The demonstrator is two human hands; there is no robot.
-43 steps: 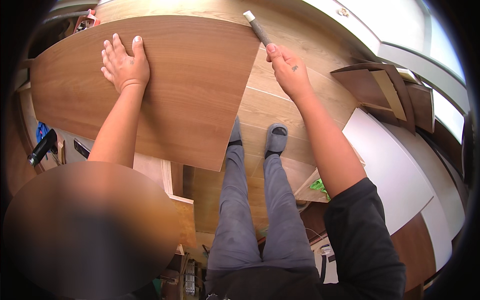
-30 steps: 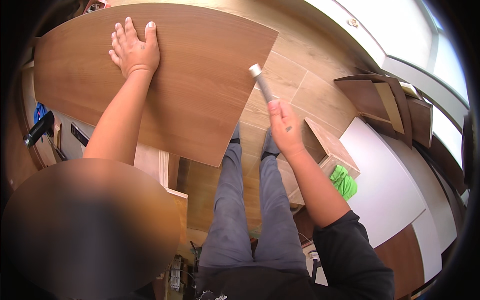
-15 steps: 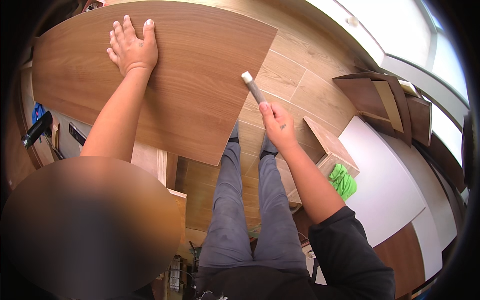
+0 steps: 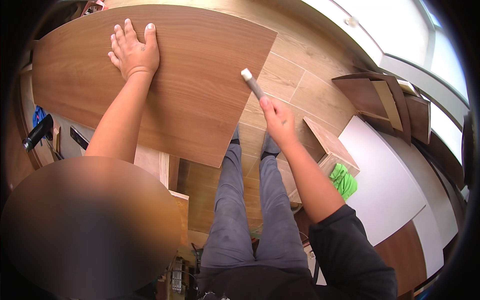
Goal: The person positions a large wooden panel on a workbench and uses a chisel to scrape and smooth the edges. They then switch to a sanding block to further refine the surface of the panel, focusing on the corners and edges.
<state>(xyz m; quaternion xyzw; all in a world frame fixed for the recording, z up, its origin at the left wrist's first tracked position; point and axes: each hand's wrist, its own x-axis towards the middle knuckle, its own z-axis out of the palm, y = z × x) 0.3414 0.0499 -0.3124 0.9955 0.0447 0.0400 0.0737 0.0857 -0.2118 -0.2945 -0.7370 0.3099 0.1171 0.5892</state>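
A large brown wood-grain panel [image 4: 200,95] lies flat across the upper left. My left hand [image 4: 134,52] presses on it, palm down with fingers spread. Near the panel's right edge, my right hand [image 4: 278,120] is closed around a short, grey, rod-like stick with a white end [image 4: 253,84]. The stick points up and left, its white end over the panel. Whether that end touches the surface, I cannot tell.
On the right, an open wooden box [image 4: 330,145] has a green cloth [image 4: 343,181] on its edge. White boards [image 4: 385,180] lie beyond it, and brown offcuts [image 4: 370,95] lean near the window. A black cylindrical tool [image 4: 37,132] is at far left. My feet stand on wood-look flooring [image 4: 280,72].
My right hand and the stick have shifted slightly up and left. My left hand keeps its place on the panel.
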